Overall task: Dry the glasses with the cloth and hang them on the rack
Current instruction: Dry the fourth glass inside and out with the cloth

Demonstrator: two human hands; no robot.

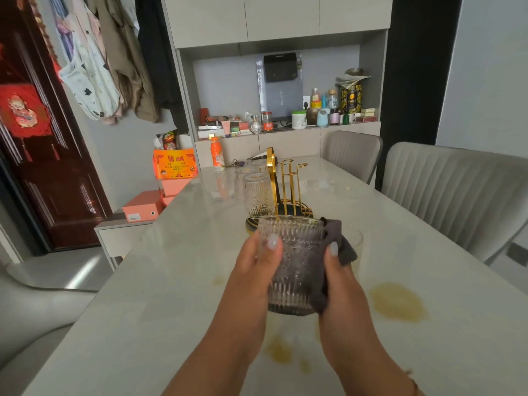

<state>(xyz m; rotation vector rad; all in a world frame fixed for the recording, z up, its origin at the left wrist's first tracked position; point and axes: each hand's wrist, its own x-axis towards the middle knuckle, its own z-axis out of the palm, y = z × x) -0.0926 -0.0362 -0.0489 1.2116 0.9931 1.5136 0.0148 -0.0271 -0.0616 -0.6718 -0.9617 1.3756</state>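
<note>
- Left hand (261, 257): fingers and thumb are curled round the left wall of the clear, embossed, ribbed drinking glass (291, 264), which is held above the tabletop, mouth facing away from the camera.
- Right hand (335, 281): it grips the dark grey cloth (341, 247) and presses it against the right wall and base of the same glass. Some cloth bunches over the rim at the upper right; how far it reaches inside the glass cannot be told.
- Step in hand, as judged: drying. The glass is wrapped on 1 side only and is not yet turned toward the rack.
- Gold wire rack with upright pegs on a dark round base (288, 184): it stands on the table just beyond the held glass. At least 1 embossed clear glass (257, 194) hangs inverted on its left side, with more glass shapes behind it, count unclear. The 3 pegs on the right side show bare.
- Another clear glass (354, 241) stands on the table to the right, partly hidden behind the cloth, apparently awaiting drying.
- Pale marble-look tabletop (171, 281): yellowish stains (397, 301) lie near the hands.
- Next move, as judged: finish wiping the glass, withdraw the cloth, invert the glass and lower its mouth over a bare peg without knocking the hung glasses.
</note>
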